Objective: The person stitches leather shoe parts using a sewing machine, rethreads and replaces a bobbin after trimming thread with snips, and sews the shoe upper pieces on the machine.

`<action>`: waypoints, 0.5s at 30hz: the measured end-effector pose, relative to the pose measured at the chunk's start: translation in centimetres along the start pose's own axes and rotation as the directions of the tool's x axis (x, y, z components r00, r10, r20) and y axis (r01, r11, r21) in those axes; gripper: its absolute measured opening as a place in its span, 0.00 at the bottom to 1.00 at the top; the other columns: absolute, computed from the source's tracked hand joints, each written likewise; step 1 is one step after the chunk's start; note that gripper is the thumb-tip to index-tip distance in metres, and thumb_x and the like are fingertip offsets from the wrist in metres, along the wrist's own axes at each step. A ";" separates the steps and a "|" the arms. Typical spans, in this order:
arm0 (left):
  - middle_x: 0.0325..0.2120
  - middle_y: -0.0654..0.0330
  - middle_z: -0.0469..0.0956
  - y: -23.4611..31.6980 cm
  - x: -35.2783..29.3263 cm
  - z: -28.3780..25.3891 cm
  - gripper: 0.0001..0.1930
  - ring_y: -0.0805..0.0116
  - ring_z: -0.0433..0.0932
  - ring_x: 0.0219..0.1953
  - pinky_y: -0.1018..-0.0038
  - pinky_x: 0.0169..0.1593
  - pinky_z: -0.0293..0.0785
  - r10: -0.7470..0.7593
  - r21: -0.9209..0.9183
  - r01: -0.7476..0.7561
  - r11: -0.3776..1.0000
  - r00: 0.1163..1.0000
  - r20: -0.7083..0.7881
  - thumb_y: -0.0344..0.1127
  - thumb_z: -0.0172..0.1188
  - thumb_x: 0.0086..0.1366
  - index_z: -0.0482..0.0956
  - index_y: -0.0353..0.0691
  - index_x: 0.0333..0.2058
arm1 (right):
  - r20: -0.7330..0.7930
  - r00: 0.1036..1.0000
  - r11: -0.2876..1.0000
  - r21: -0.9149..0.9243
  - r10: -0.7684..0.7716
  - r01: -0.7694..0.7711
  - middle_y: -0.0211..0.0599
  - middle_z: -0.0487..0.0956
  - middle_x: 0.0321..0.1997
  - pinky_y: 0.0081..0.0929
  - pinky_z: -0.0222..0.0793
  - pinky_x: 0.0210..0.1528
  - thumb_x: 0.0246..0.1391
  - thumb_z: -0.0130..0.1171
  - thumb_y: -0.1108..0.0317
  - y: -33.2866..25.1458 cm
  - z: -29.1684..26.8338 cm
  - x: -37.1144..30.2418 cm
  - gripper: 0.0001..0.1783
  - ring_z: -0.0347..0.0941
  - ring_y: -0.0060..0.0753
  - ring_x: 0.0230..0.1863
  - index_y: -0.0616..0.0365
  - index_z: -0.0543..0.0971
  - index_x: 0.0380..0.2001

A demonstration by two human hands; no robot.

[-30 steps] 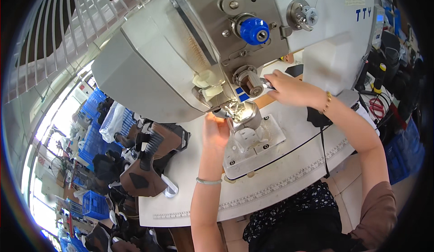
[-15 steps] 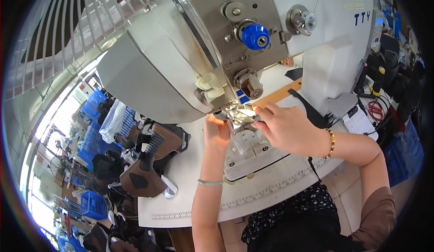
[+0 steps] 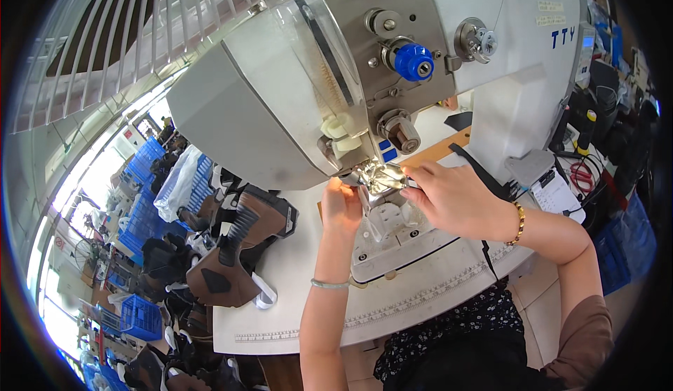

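I only spot two small yellowish rectangular stickers [image 3: 550,5] up top on the white sewing machine [image 3: 519,76], plus a white printed label card [image 3: 554,193] on the table at its right base.

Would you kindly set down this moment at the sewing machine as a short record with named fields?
Setting: white work table bearing a large white industrial sewing machine
Left hand: fingers at the left side of a shiny silver piece under the needle area
Right hand: pinching the same piece from the right; gold bracelet on the wrist
Machine detail: blue knob on the head
Left of the table: brown and black shoe uppers, blue crates beyond
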State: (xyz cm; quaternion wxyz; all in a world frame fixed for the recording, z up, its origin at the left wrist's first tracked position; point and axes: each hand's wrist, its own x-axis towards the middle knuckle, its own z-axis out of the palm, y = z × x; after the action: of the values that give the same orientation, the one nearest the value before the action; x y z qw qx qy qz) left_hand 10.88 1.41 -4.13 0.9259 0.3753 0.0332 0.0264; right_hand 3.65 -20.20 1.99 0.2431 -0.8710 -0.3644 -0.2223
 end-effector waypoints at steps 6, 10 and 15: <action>0.31 0.60 0.75 0.2 -0.4 0.1 0.10 0.69 0.74 0.31 0.74 0.33 0.73 0.032 0.036 -0.031 0.999 0.999 -0.007 0.30 0.42 0.60 0.70 0.35 0.37 | -0.241 0.965 0.947 -0.275 0.100 -0.167 0.42 0.72 0.32 0.33 0.67 0.24 0.56 0.47 0.62 2.8 2.2 2.0 0.18 0.73 0.40 0.26 0.66 0.68 0.44; 0.33 0.60 0.74 0.4 -0.6 0.5 0.10 0.68 0.74 0.32 0.73 0.35 0.72 -0.012 0.073 0.013 0.997 1.000 -0.013 0.30 0.41 0.62 0.69 0.36 0.40 | -0.297 0.950 0.984 -0.118 0.091 -0.131 0.37 0.72 0.33 0.32 0.67 0.26 0.54 0.51 0.62 4.9 1.9 1.9 0.17 0.72 0.37 0.26 0.59 0.69 0.45; 0.45 0.55 0.71 0.3 0.7 -0.1 0.16 0.60 0.72 0.45 0.61 0.52 0.69 0.089 0.046 -0.093 0.995 0.993 0.078 0.39 0.38 0.68 0.62 0.38 0.50 | -0.292 0.935 0.971 -0.186 -0.200 0.150 0.29 0.72 0.33 0.29 0.64 0.33 0.47 0.58 0.64 6.3 2.5 2.5 0.17 0.71 0.31 0.29 0.50 0.72 0.42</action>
State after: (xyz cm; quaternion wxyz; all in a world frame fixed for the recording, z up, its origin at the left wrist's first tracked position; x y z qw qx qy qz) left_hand 11.52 1.77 -4.05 0.9148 0.4000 -0.0183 0.0537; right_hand 10.46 -21.35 -0.20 0.2054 -0.8062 -0.3791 -0.4051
